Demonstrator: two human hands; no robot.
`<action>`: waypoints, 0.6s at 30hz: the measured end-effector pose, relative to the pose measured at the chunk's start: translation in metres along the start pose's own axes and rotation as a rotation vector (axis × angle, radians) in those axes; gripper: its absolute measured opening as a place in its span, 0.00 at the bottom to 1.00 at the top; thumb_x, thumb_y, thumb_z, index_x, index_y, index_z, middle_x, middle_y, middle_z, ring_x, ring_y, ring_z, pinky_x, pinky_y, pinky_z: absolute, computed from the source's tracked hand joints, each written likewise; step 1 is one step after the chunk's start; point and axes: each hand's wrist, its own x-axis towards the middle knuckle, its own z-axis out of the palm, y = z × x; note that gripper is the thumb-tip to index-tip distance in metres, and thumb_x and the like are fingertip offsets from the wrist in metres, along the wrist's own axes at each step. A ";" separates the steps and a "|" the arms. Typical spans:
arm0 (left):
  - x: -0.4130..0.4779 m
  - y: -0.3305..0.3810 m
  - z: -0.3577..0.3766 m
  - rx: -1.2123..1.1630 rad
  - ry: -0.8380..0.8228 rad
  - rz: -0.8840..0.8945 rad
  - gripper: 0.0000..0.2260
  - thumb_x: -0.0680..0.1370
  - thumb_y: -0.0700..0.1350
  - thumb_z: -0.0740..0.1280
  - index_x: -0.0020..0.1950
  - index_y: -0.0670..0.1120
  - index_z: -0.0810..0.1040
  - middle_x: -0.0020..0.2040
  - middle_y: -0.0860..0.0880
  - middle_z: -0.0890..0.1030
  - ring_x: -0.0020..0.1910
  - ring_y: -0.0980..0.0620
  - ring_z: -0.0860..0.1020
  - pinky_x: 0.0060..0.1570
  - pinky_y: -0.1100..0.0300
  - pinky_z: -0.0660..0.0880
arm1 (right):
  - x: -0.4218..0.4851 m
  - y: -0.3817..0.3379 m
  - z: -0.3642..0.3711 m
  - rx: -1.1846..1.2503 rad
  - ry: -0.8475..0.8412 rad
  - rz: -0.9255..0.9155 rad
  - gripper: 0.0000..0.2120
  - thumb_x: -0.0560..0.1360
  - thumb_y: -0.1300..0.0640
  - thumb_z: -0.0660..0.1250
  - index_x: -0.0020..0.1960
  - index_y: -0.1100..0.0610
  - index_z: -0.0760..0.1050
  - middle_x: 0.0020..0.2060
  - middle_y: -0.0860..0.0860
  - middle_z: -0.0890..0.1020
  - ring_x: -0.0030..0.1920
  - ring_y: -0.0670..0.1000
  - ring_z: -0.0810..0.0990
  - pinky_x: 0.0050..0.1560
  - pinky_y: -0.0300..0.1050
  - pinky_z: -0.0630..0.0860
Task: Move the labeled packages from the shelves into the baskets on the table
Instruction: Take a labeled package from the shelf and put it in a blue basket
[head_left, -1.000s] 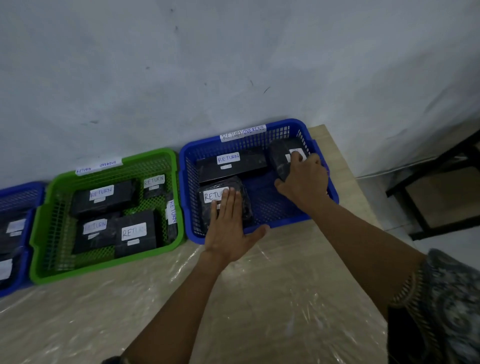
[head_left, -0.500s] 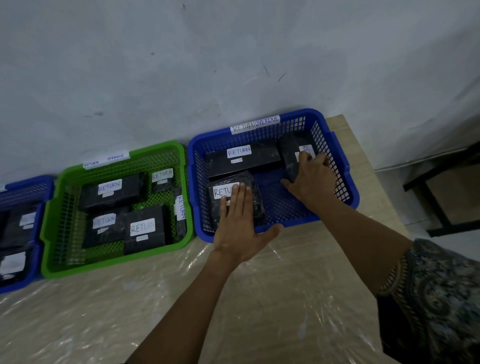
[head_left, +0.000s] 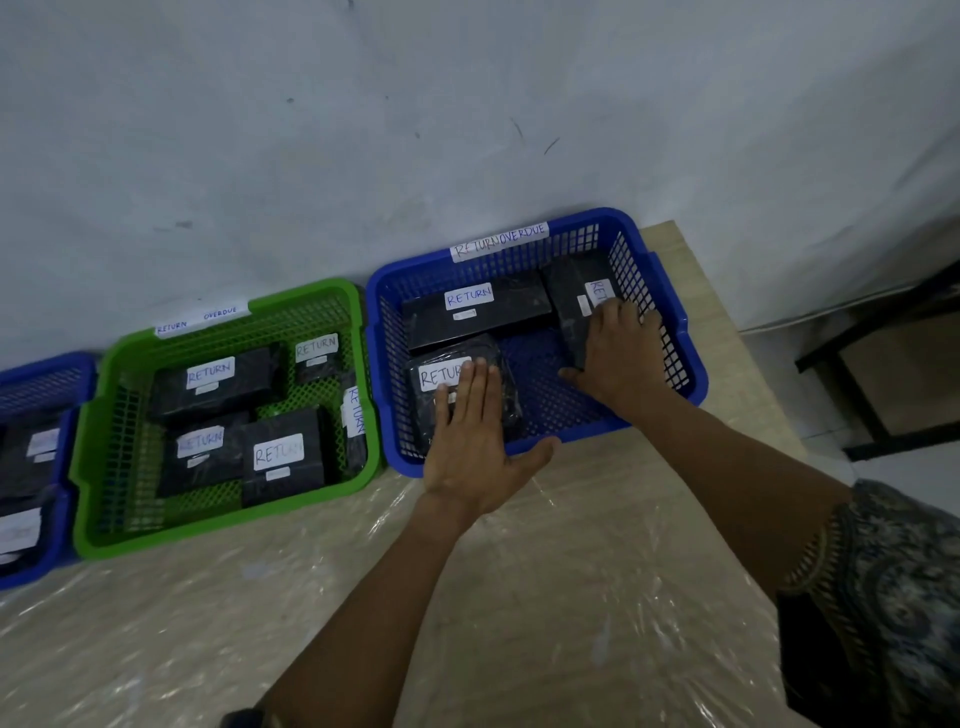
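A blue basket (head_left: 693, 364) tagged "RETURN OVERDUE" stands on the table against the wall. It holds three black packages with white "RETURN" labels. My left hand (head_left: 472, 447) lies flat, fingers straight, on the plastic-wrapped package (head_left: 511, 400) at the front left. My right hand (head_left: 618, 358) grips the package (head_left: 571, 296) on the basket's right side, thumb on its left edge and fingers curled over its top, partly hiding the label. A long package (head_left: 509, 312) lies untouched along the back.
A green basket (head_left: 223, 535) with several labeled black packages sits left of the blue one. Another blue basket (head_left: 52, 566) is cut off at the left edge. Clear plastic sheeting covers the table (head_left: 519, 597). A dark furniture frame (head_left: 872, 415) stands on the floor beyond the table's right end.
The view has shifted a little. My right hand has slid slightly toward me along the right package. My left hand stays flat on the front package.
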 end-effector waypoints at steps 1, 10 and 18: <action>0.000 0.000 0.000 0.002 0.005 0.006 0.47 0.71 0.74 0.42 0.77 0.43 0.38 0.78 0.48 0.37 0.74 0.53 0.32 0.73 0.49 0.33 | 0.000 0.001 0.000 0.021 -0.002 0.000 0.47 0.69 0.27 0.56 0.69 0.65 0.60 0.65 0.60 0.67 0.61 0.58 0.69 0.60 0.55 0.67; -0.002 0.000 0.004 -0.039 0.116 0.094 0.41 0.73 0.73 0.48 0.74 0.43 0.62 0.74 0.48 0.62 0.75 0.47 0.56 0.74 0.50 0.52 | -0.004 0.013 0.003 0.137 0.023 -0.087 0.45 0.68 0.30 0.63 0.72 0.59 0.57 0.66 0.59 0.67 0.63 0.58 0.69 0.61 0.55 0.66; -0.006 -0.002 0.006 -0.044 0.180 0.157 0.25 0.76 0.68 0.52 0.44 0.47 0.72 0.43 0.50 0.74 0.44 0.50 0.72 0.45 0.56 0.68 | -0.003 0.015 0.004 0.170 0.025 -0.094 0.42 0.68 0.32 0.65 0.70 0.59 0.59 0.65 0.59 0.68 0.62 0.59 0.70 0.60 0.56 0.67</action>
